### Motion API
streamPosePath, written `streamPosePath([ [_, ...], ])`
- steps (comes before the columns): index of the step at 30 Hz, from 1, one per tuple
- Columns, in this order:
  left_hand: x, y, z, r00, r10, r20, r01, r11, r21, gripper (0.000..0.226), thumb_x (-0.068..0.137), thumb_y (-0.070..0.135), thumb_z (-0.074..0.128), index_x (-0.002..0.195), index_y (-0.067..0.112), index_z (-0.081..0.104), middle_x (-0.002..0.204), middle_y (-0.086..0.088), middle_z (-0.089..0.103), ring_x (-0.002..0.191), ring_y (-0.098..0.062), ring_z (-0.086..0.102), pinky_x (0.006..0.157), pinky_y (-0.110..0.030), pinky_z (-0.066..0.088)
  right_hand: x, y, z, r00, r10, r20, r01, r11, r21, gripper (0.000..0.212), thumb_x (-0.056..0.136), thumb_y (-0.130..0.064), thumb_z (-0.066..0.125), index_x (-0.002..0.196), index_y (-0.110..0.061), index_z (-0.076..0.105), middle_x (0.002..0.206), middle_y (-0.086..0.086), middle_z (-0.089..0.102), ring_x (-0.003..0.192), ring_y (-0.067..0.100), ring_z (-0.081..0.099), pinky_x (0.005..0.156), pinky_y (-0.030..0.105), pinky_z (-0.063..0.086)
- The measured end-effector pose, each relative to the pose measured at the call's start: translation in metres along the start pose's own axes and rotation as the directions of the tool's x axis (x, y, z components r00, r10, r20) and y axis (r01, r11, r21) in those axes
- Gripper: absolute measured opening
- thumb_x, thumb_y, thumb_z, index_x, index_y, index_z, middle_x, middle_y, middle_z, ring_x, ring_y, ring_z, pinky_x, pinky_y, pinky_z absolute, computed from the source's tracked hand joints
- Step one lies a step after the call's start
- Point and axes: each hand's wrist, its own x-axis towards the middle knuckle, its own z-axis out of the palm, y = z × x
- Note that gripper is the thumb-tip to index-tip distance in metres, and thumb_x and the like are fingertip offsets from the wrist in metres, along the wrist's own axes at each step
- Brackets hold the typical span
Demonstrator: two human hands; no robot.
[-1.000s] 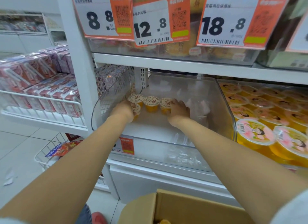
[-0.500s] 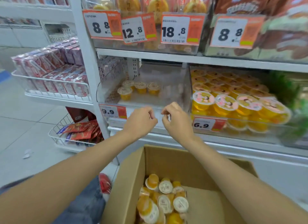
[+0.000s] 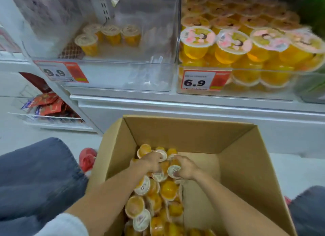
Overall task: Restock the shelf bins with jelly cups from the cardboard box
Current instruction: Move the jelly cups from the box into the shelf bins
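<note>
a brown corrugated cardboard box [image 3: 175,130], open at the top with plain matte walls, is being kept on the floor between the person's knees. small round jelly cups [image 3: 168,190] are being held in it in a loose heap along its left side: glossy clear plastic tubs tapering toward the base, with orange-yellow filling showing through and each being sealed by a flat white lid with faint print. some are lying on their sides, some lid up.

the left hand [image 3: 149,162] is being curled, knuckles up, around a cup at the far end of the heap, with a white lid showing at its fingertips. the right hand [image 3: 186,167] is being closed around another cup, whose white lid is showing beside the thumb. how many cups are being gripped by each hand cannot be told.

on the white metal shelf [image 3: 175,104] above, a hard, clear, square-walled left bin [image 3: 123,74] is being occupied by four upright cups [image 3: 112,34] at its back left, behind an orange-and-white 9.9 tag [image 3: 61,72]. the right bin [image 3: 263,88] is being filled with larger cups [image 3: 232,46] with pink illustrated lids. crinkled red packets [image 3: 47,104] are being held in a white wire basket at the left.
</note>
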Motion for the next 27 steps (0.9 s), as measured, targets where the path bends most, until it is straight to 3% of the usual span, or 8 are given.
streamPosePath([
  [4, 0.022, -0.01, 0.038, 0.998, 0.062, -0.022, -0.059, 0.994, 0.089, 0.047, 0.099, 0.014, 0.051, 0.144, 0.008, 0.041, 0.146, -0.011, 0.044, 0.132, -0.025, 0.045, 0.053, 0.004, 0.036, 0.018, 0.016, 0.036, 1.0, 0.014, 0.004, -0.014, 0.999, 0.031, 0.072, 0.083, -0.021, 0.066, 0.147, -0.034, 0.034, 0.158, -0.001, 0.024, 0.139, 0.031, 0.03, 0.113, 0.036, 0.032],
  [6, 0.031, -0.02, 0.05, 0.997, 0.016, -0.069, -0.011, 0.997, 0.073, 0.054, 0.097, 0.017, 0.056, 0.147, 0.011, 0.037, 0.149, -0.011, 0.041, 0.136, -0.025, 0.041, 0.072, 0.003, 0.041, 0.022, 0.019, 0.044, 0.998, 0.041, -0.05, -0.04, 0.999, 0.005, 0.068, 0.088, -0.014, 0.06, 0.146, -0.036, 0.034, 0.156, -0.006, 0.025, 0.133, 0.03, 0.031, 0.11, 0.036, 0.034],
  [8, 0.029, -0.026, 0.054, 0.993, -0.037, -0.109, 0.042, 0.998, 0.038, 0.073, 0.086, 0.028, 0.071, 0.148, 0.021, 0.034, 0.151, -0.007, 0.038, 0.137, -0.024, 0.039, 0.105, -0.023, 0.04, 0.024, 0.019, 0.048, 0.989, 0.069, -0.134, -0.076, 0.996, -0.043, 0.066, 0.086, -0.007, 0.059, 0.142, -0.035, 0.037, 0.149, -0.003, 0.038, 0.126, 0.027, 0.039, 0.105, 0.035, 0.038],
  [9, 0.029, -0.027, 0.054, 0.992, -0.05, -0.116, 0.057, 0.997, 0.057, 0.075, 0.082, 0.032, 0.074, 0.147, 0.023, 0.036, 0.151, -0.006, 0.038, 0.136, -0.025, 0.04, 0.108, -0.031, 0.038, 0.024, 0.017, 0.047, 0.983, 0.076, -0.166, -0.089, 0.994, -0.07, 0.064, 0.084, -0.005, 0.059, 0.139, -0.034, 0.04, 0.143, -0.001, 0.044, 0.123, 0.027, 0.042, 0.103, 0.035, 0.039],
  [14, 0.032, -0.021, 0.052, 0.981, -0.085, -0.176, 0.09, 0.996, 0.021, 0.052, 0.077, 0.05, 0.074, 0.115, 0.02, 0.054, 0.121, -0.001, 0.059, 0.115, -0.023, 0.048, 0.089, -0.034, 0.043, 0.019, 0.015, 0.037, 0.971, 0.091, -0.221, -0.101, 0.994, -0.037, 0.041, 0.086, -0.015, 0.064, 0.121, -0.027, 0.048, 0.126, 0.002, 0.054, 0.113, 0.025, 0.054, 0.098, 0.035, 0.041],
  [18, 0.027, -0.023, 0.05, 0.971, -0.146, -0.189, 0.104, 0.971, -0.216, 0.063, 0.079, 0.041, 0.076, 0.126, 0.017, 0.043, 0.124, -0.005, 0.057, 0.111, -0.025, 0.055, 0.093, -0.036, 0.047, 0.007, 0.015, 0.028, 0.98, 0.067, -0.19, -0.039, 0.989, 0.145, 0.038, 0.09, -0.023, 0.062, 0.126, -0.022, 0.049, 0.127, 0.004, 0.052, 0.116, 0.024, 0.054, 0.096, 0.03, 0.043],
  [23, -0.001, -0.005, 0.013, 0.957, -0.082, -0.279, -0.096, 0.818, -0.568, 0.044, 0.089, 0.038, 0.064, 0.121, 0.016, 0.043, 0.113, -0.006, 0.057, 0.09, -0.019, 0.054, 0.077, -0.033, 0.049, -0.029, -0.009, -0.01, 0.924, 0.075, -0.375, 0.026, 0.966, 0.258, 0.034, 0.1, -0.028, 0.039, 0.135, -0.025, 0.04, 0.136, 0.008, 0.044, 0.119, 0.026, 0.05, 0.101, 0.037, 0.041],
  [27, -0.051, 0.012, -0.037, 0.908, -0.036, -0.416, -0.285, 0.676, -0.679, 0.035, 0.099, 0.03, 0.05, 0.132, 0.026, 0.04, 0.111, -0.001, 0.056, 0.062, -0.017, 0.052, 0.049, -0.025, 0.044, -0.072, -0.051, -0.054, 0.847, -0.11, -0.519, 0.293, 0.912, 0.286, 0.036, 0.103, -0.025, 0.036, 0.139, -0.027, 0.041, 0.142, 0.001, 0.045, 0.132, 0.02, 0.042, 0.111, 0.035, 0.033],
])
